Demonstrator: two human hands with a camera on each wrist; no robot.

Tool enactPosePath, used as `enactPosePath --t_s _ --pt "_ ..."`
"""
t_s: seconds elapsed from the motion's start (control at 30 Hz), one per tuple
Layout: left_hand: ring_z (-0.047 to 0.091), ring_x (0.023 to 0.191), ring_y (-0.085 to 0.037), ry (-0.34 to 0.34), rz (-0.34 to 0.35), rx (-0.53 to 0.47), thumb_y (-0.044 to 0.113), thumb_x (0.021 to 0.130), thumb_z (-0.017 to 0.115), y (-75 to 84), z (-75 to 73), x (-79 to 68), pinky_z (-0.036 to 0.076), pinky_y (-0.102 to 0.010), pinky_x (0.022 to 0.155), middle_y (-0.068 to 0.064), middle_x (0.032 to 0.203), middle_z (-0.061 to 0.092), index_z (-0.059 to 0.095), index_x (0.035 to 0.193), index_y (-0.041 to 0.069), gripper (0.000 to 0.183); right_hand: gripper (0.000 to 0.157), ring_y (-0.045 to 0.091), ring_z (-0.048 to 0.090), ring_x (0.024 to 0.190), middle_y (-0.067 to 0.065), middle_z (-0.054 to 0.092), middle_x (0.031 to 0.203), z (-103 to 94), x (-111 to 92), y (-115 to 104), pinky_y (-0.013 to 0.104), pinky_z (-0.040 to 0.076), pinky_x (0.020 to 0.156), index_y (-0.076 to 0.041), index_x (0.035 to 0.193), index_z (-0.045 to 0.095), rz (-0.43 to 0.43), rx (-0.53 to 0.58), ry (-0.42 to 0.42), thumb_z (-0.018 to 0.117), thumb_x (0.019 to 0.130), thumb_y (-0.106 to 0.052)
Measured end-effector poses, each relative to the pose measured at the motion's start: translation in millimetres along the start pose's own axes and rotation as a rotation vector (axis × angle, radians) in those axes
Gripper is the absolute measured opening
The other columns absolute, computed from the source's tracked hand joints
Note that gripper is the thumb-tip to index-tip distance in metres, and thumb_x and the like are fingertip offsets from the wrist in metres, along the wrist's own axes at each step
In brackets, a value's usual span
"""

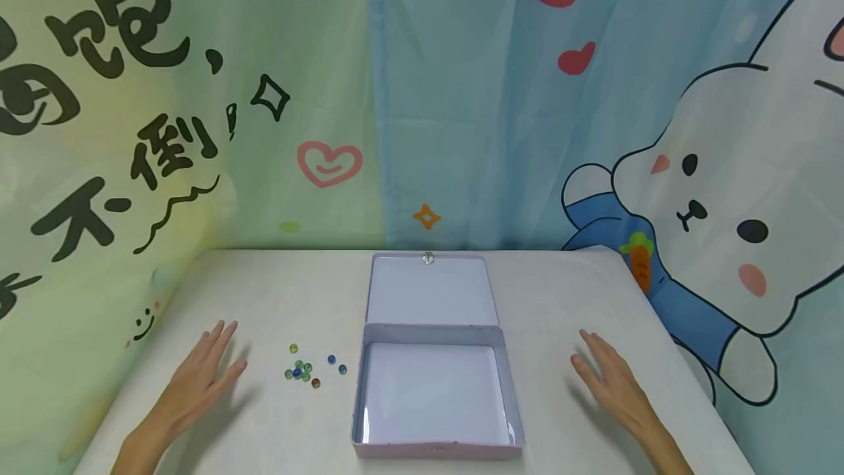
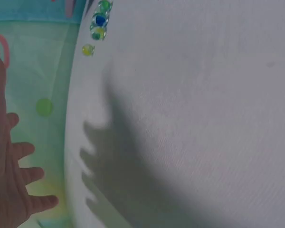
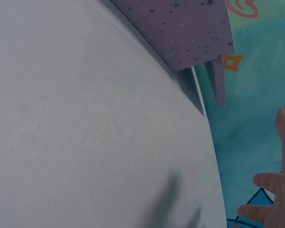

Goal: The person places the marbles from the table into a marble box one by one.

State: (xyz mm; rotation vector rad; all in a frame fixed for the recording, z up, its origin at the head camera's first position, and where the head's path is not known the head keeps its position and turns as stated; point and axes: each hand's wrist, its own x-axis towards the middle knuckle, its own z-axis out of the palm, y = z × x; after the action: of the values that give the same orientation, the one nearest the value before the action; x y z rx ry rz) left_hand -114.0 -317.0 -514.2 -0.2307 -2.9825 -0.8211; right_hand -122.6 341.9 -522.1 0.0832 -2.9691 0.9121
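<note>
My left hand point(image 1: 198, 383) hovers over the left part of the table, fingers straight and holding nothing. To its right lies a loose group of glass marbles point(image 1: 297, 372), green, blue, yellowish and one reddish-brown. Between both hands stands a shallow box point(image 1: 359, 394), its hinged lid point(image 1: 431, 290) laid back and nothing inside. In the right wrist view the side of the box point(image 3: 180, 33) is pale purple with small stars. On the far side of the box, my right hand point(image 1: 613, 383) is held over the table with fingers extended, apart from everything.
A white-covered table point(image 1: 554, 292) bears it all. Behind it hangs a printed curtain point(image 1: 448, 94) with hearts, lettering and a cartoon rabbit. A small round clasp point(image 1: 428, 259) sits at the lid's far edge. Two blue marbles point(image 1: 337, 364) lie nearest the box.
</note>
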Motion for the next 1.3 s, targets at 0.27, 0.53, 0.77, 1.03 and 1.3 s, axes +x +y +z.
enactPosePath --t_s 0.27,0.53,0.77,1.03,1.3 --pt "0.02 0.138 -0.058 0.006 0.028 -0.235 0.025 0.103 0.044 10.2 3.6 2.4 0.018 -0.075 0.104 -0.032 0.155 0.02 0.019 0.154 0.006 0.06 0.057 0.053 0.032 0.134 0.032 0.033 0.149 11.2 2 -11 0.068 0.033 0.102 0.001 0.148 0.031 -0.007 0.152 -0.043 0.041 0.104 -0.033" --pt "0.026 0.138 -0.052 -0.071 -0.009 -0.224 0.031 0.102 0.047 17.4 16.3 7.9 0.026 -0.069 0.105 -0.029 0.152 0.03 0.027 0.149 0.0 0.06 0.062 0.045 0.031 0.141 0.027 0.026 0.156 26.6 3 -38 0.048 0.043 0.107 0.002 0.151 0.022 0.141 0.487 -0.236 0.022 0.107 -0.041" --pt "0.047 0.128 -0.046 -0.069 0.077 -0.069 0.033 0.094 0.062 26.1 29.0 7.2 0.039 -0.062 0.103 -0.023 0.137 0.052 0.048 0.138 0.0 0.057 0.066 0.044 0.03 0.142 0.028 0.025 0.155 42.7 0 -65 0.033 0.048 0.104 0.006 0.149 0.023 0.211 0.758 -0.35 0.017 0.107 -0.044" --pt "0.06 0.115 -0.033 -0.017 0.147 0.062 0.025 0.085 0.073 32.4 41.6 4.6 0.049 -0.051 0.096 -0.009 0.121 0.065 0.059 0.127 0.007 0.048 0.072 0.044 0.03 0.143 0.028 0.028 0.155 57.9 -9 -95 0.044 0.041 0.111 0.006 0.149 0.026 0.308 0.793 -0.33 0.02 0.105 -0.05" --pt "0.065 0.106 -0.026 0.049 0.157 0.156 0.024 0.082 0.077 35.2 47.6 5.3 0.055 -0.044 0.088 -0.001 0.11 0.069 0.067 0.114 0.013 0.036 0.075 0.046 0.02 0.145 0.026 0.02 0.158 65.7 -8 -101 0.058 0.023 0.118 0.001 0.152 0.02 0.325 0.763 -0.319 0.021 0.103 -0.055"
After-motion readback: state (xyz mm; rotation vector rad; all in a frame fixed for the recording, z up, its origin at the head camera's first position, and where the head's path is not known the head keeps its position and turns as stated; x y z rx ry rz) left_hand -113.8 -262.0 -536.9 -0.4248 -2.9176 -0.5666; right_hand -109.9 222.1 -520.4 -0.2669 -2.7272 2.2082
